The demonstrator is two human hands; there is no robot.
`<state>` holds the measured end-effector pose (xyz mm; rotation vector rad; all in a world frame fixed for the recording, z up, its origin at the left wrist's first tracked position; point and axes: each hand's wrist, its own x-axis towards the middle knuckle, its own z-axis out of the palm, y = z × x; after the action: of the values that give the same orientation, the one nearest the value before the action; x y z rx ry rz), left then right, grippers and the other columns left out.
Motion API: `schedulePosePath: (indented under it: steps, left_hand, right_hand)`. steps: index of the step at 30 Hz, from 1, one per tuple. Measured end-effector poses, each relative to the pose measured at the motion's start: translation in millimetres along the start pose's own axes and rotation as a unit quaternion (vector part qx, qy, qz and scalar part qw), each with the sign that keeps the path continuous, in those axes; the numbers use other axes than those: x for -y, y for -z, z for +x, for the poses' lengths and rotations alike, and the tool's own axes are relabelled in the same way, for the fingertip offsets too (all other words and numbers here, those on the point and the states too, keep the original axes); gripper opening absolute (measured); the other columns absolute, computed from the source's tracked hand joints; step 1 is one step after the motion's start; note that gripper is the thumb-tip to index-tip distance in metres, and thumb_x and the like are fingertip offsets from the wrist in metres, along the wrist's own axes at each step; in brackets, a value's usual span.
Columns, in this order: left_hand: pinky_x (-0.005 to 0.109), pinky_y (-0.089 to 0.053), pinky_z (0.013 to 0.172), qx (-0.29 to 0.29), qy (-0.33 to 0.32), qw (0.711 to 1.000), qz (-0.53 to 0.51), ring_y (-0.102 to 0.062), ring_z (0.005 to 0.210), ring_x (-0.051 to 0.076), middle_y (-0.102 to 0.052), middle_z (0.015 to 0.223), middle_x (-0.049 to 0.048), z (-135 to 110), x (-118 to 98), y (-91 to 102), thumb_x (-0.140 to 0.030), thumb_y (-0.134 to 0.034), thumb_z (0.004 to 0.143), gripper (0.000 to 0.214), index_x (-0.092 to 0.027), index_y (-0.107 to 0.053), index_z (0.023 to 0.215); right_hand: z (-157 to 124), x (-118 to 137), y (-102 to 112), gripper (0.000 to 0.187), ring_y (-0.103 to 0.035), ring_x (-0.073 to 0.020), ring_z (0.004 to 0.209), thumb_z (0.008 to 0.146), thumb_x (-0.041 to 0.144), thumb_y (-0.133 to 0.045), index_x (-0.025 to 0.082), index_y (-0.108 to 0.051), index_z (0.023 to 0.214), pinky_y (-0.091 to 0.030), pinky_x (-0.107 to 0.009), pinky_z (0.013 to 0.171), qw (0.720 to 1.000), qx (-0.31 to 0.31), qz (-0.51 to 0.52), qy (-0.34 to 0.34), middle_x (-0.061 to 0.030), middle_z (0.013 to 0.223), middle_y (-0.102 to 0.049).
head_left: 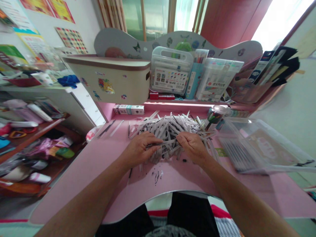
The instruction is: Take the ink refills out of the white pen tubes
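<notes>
In the head view, the left grip (142,147) pinches one pen (169,142) and the right grip (193,147) is closed at its other end, so the pen spans the gap between them. It looks like light, stiff plastic, probably slick and apt to crack if bent; a pinch near each end, as here, should suit it. Beyond and below both grips spreads one pile of pens (161,126), too tangled to count. Left of the left grip, at least three loose pens (117,127) lie on the desk (86,171). Past the right grip stand one can (215,118) and, farther right, one clear tray (274,164). Two clear cases (171,70) and one bin (123,80) sit farther ahead, above both grips.
</notes>
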<state>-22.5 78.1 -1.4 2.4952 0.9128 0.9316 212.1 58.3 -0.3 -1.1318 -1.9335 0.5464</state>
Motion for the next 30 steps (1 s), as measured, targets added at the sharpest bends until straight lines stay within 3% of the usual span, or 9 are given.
schedulePosePath:
  steps: [4, 7, 12, 17, 19, 23, 28, 30]
  left_hand:
    - [0.033, -0.049, 0.07, -0.007, 0.003, 1.0, 0.002, -0.061, 0.077, 0.019, -0.069, 0.076, 0.0036, -0.7, 3.7, 0.1, -0.022, -0.061, 0.087, 0.019, -0.021, -0.076, 0.099]
    - [0.033, -0.048, 0.07, -0.013, -0.001, 1.0, 0.002, -0.061, 0.077, 0.019, -0.068, 0.077, 0.0036, -1.0, 4.5, 0.1, -0.022, -0.061, 0.088, 0.019, -0.021, -0.076, 0.099]
    - [0.032, -0.048, 0.07, -0.006, -0.007, 1.0, 0.01, -0.06, 0.077, 0.019, -0.068, 0.077, 0.003, -0.6, 1.6, -0.8, -0.022, -0.062, 0.088, 0.018, -0.021, -0.075, 0.099]
    - [0.032, -0.048, 0.07, -0.016, -0.01, 1.0, 0.015, -0.06, 0.077, 0.019, -0.068, 0.075, 0.003, -0.1, 2.0, -0.9, -0.021, -0.061, 0.088, 0.018, -0.02, -0.075, 0.099]
    - [0.033, -0.048, 0.07, -0.019, -0.013, 1.0, 0.017, -0.06, 0.077, 0.019, -0.068, 0.076, 0.0035, -0.1, 2.2, -1.0, -0.02, -0.061, 0.088, 0.018, -0.019, -0.075, 0.099]
    - [0.033, -0.048, 0.07, -0.017, -0.013, 1.0, 0.017, -0.06, 0.077, 0.019, -0.068, 0.077, 0.0035, 0.0, 0.4, -1.3, -0.021, -0.06, 0.088, 0.019, -0.021, -0.075, 0.1]
    - [0.033, -0.048, 0.07, -0.031, -0.012, 0.999, 0.022, -0.059, 0.077, 0.019, -0.067, 0.076, 0.0033, -0.1, -0.3, -0.1, -0.022, -0.06, 0.089, 0.019, -0.021, -0.075, 0.1]
    - [0.033, -0.048, 0.07, -0.035, -0.014, 0.999, 0.025, -0.059, 0.076, 0.019, -0.067, 0.076, 0.0032, -0.2, -0.2, 0.0, -0.022, -0.06, 0.088, 0.019, -0.022, -0.075, 0.1]
  right_hand:
    - [-2.3, 1.4, 2.2, 0.009, -0.046, -0.0133, 0.064, 0.09, 0.027, -0.054, 0.021, -0.058, 0.094, -0.033, -0.026, 0.06, 0.998, 0.012, 0.056, -0.007, 0.0015, 0.077, -0.054]
    - [-1.3, 1.3, 2.2, 0.004, -0.048, -0.0145, 0.071, 0.088, 0.021, -0.054, 0.021, -0.057, 0.086, -0.037, -0.028, 0.066, 0.999, -0.001, 0.044, 0.031, 0.0004, 0.078, -0.051]
    - [0.9, 0.1, 1.7, 0.036, -0.051, -0.016, 0.076, 0.097, 0.031, -0.045, 0.019, -0.051, 0.064, -0.038, -0.032, 0.073, 0.999, -0.002, 0.006, 0.05, -0.0031, 0.081, -0.052]
    - [-0.9, 3.1, 3.9, 0.009, -0.048, -0.0152, 0.075, 0.091, 0.024, -0.05, 0.02, -0.057, 0.093, -0.039, -0.03, 0.07, 0.998, -0.019, 0.036, 0.054, -0.0024, 0.09, -0.05]
    - [-0.9, 3.1, 3.2, 0.007, -0.05, -0.0156, 0.079, 0.091, 0.022, -0.05, 0.02, -0.057, 0.089, -0.04, -0.031, 0.072, 0.997, -0.019, 0.026, 0.068, -0.0031, 0.092, -0.05]
    - [-0.4, 1.4, 1.0, 0.028, -0.051, -0.0168, 0.084, 0.097, 0.027, -0.046, 0.019, -0.052, 0.071, -0.041, -0.033, 0.08, 0.997, -0.028, -0.027, 0.064, -0.0042, 0.089, -0.05]
    - [-1.3, 3.2, 1.9, 0.008, -0.05, -0.0158, 0.08, 0.092, 0.023, -0.05, 0.019, -0.057, 0.091, -0.042, -0.032, 0.074, 0.997, -0.02, 0.002, 0.07, -0.0048, 0.097, -0.051]
    - [-1.2, 4.0, 1.7, 0.009, -0.051, -0.0163, 0.083, 0.092, 0.022, -0.049, 0.02, -0.056, 0.087, -0.043, -0.032, 0.077, 0.997, -0.022, -0.001, 0.077, -0.005, 0.097, -0.051]
